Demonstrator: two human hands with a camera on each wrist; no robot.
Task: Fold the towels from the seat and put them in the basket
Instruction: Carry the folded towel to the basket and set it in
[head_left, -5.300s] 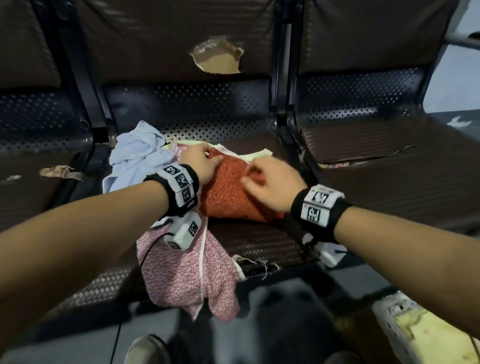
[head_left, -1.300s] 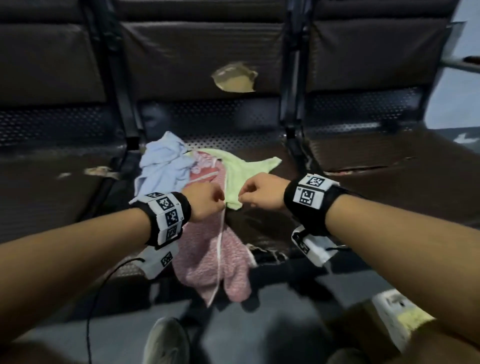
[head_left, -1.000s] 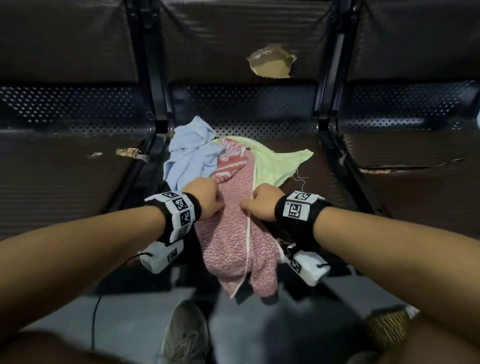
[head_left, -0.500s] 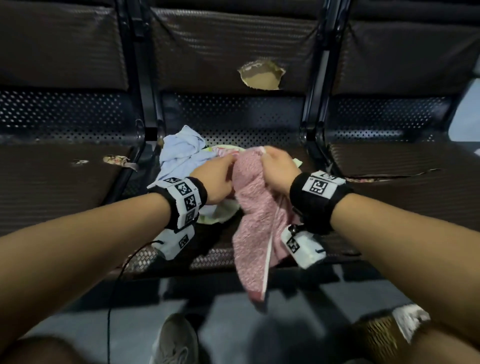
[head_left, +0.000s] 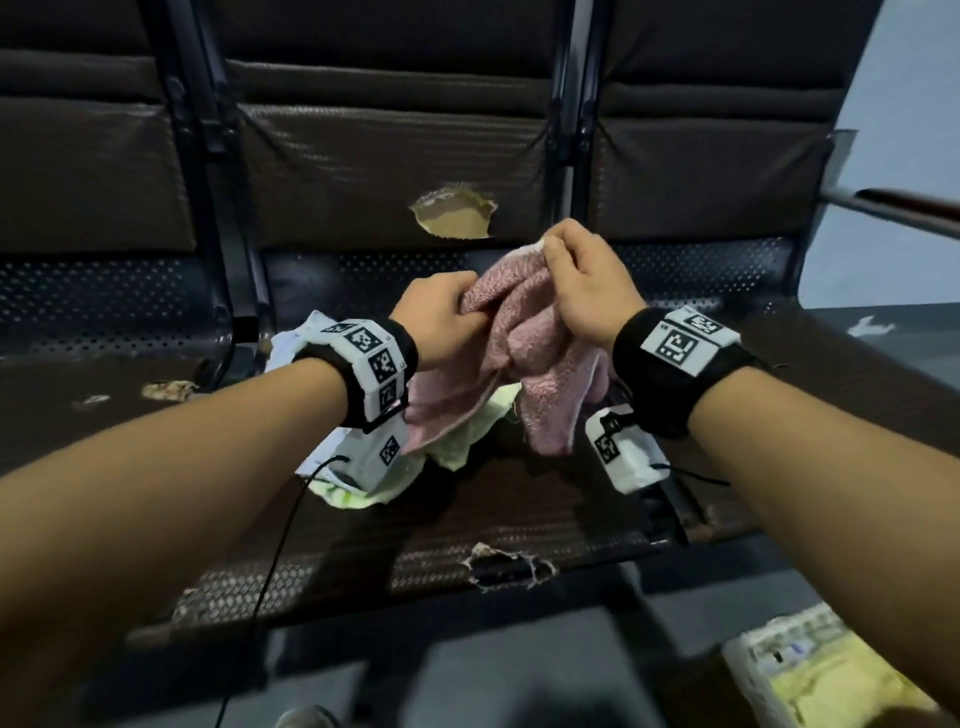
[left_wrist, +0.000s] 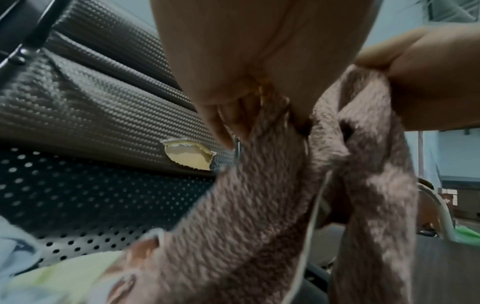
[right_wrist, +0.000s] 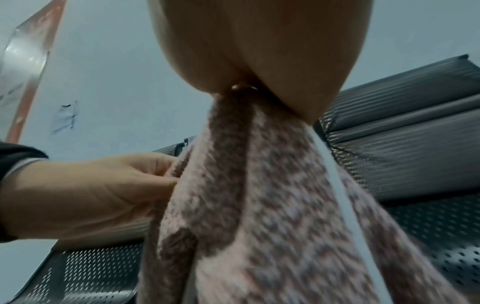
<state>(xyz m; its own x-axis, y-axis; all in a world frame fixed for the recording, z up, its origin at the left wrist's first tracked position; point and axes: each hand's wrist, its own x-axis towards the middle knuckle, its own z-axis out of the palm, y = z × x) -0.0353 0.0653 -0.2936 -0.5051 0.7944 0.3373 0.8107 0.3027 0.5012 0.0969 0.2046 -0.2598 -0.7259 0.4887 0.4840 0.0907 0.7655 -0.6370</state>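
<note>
Lifted higher, pink towel (head_left: 524, 358) gripped by left hand (head_left: 441, 317), right hand (head_left: 582, 286) pinching apparently its corner

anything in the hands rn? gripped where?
Both hold the pink towel, lifted off the seat. Right hand pinches its white-trimmed top edge; left hand grips bunched fabric lower, to the left. The rest hangs below.

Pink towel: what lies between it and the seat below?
The pink towel hangs over a pale green towel lying on the seat; the head view shows it.
</note>
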